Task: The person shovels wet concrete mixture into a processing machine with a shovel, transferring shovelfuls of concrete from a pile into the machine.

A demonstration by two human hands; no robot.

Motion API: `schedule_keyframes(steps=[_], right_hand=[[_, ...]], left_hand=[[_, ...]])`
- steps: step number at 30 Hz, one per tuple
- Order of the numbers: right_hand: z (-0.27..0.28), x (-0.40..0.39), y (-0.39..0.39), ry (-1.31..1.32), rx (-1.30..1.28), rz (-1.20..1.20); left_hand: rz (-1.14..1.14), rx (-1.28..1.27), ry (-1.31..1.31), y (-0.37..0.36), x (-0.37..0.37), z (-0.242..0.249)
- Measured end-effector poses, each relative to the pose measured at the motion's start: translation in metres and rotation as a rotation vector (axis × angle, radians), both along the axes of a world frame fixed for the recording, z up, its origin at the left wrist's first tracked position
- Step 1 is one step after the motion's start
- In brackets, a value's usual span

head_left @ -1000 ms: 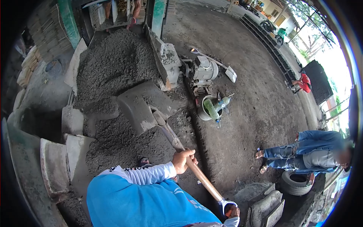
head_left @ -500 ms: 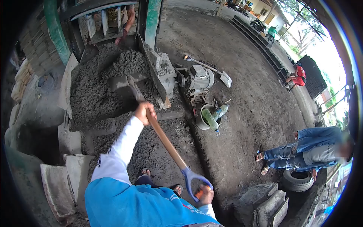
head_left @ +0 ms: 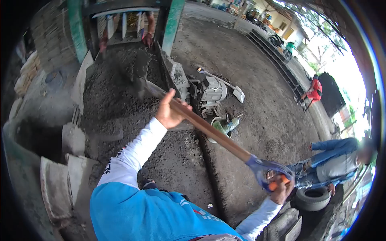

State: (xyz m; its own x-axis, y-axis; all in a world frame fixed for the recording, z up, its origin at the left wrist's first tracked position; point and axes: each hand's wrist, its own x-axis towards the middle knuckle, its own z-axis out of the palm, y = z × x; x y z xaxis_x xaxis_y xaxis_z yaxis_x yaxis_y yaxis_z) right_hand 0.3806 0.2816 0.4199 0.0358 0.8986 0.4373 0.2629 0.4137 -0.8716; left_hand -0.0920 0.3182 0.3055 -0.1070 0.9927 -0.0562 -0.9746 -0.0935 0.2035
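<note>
While the left hand (head_left: 169,113) grips the shovel (head_left: 209,129) shaft outstretched, the right hand (head_left: 280,190) clasps its handle.

Dark lettering on the white sleeve (head_left: 120,160) and white marks on the blue shirt (head_left: 152,217) appear, but both are too small and blurred to read.

Shovel (head_left: 201,124) over gravel heap (head_left: 116,100), motor (head_left: 213,90) right of heap, tyre (head_left: 311,199) far right
</note>
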Motion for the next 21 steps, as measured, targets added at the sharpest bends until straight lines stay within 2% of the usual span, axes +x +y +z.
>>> schedule_keyframes(steps=[1,2,3,4,5,6,9,11,13,16,19,21], right_hand=[[0.003,0.031,0.017,-0.088,0.171,-0.028],[0.012,0.057,0.033,-0.213,0.403,-0.213],[0.037,0.061,0.030,-0.154,0.419,-0.256],[0.059,0.067,0.033,-0.165,0.583,-0.327],[0.076,0.072,0.043,0.034,0.697,-0.338],[0.105,0.087,0.048,-0.264,0.985,-0.386],[0.185,0.105,0.069,-0.348,1.225,-0.551],[0.260,0.107,0.087,-0.567,1.491,-0.610],[0.306,0.058,0.097,-0.581,1.564,-0.556],[0.339,-0.051,0.096,-0.538,1.585,-0.356],[0.329,-0.168,0.066,-0.421,1.593,-0.102],[0.306,-0.230,0.035,-0.336,1.592,0.053]], left_hand=[[-0.026,0.087,0.005,-0.005,0.023,-0.001],[-0.028,0.107,0.016,-0.009,0.044,-0.005],[-0.002,0.110,0.135,-0.015,0.065,-0.003],[-0.003,0.192,0.220,-0.019,0.082,-0.006],[0.013,0.232,0.235,-0.026,0.099,-0.003],[0.015,0.299,0.263,-0.033,0.112,0.003],[0.022,0.463,0.312,-0.045,0.137,0.009],[0.037,0.587,0.393,-0.054,0.143,0.017],[0.091,0.616,0.378,-0.065,0.144,0.026],[0.167,0.656,0.322,-0.079,0.132,0.024],[0.294,0.642,0.169,-0.091,0.090,0.024],[0.377,0.568,0.090,-0.093,0.027,0.032]])
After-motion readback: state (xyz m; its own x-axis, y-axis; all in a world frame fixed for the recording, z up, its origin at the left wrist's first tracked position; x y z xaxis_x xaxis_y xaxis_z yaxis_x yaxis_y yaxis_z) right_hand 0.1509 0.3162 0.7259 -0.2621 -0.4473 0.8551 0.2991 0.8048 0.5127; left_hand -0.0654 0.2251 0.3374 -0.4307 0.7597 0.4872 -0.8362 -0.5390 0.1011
